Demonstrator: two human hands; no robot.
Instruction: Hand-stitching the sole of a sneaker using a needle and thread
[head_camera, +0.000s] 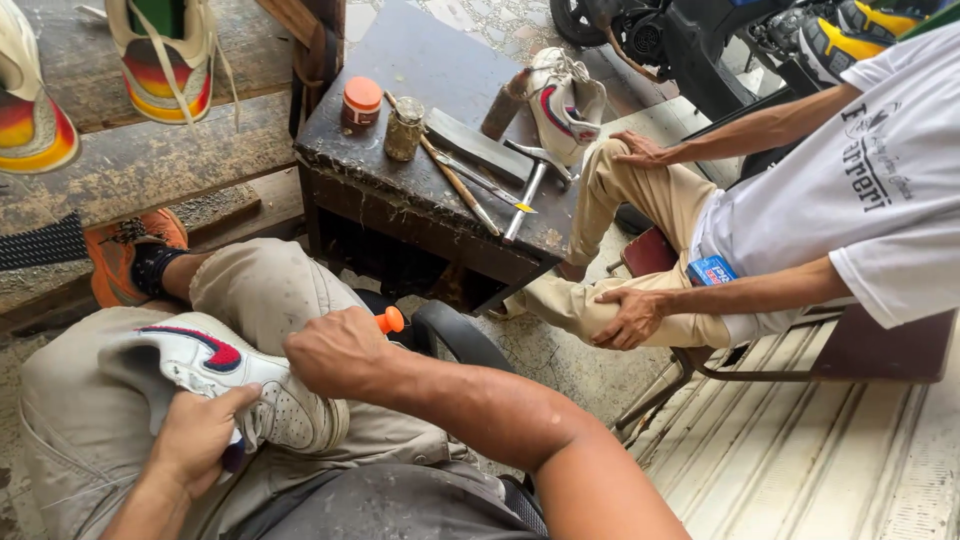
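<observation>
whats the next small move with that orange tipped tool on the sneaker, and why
Probably press the orange-tipped tool toward the toe of the white sneaker. The right hand grips the tool at the toe end, and the left hand steadies the sneaker on the lap, so the shoe looks braced.

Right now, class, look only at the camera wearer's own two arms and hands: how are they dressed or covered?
Both forearms are bare, with no sleeve reaching them in view. The left hand and right hand wear no gloves, and no rings, watch or bracelet show. The upper arms are out of frame, so any sleeve there cannot be told.
</observation>
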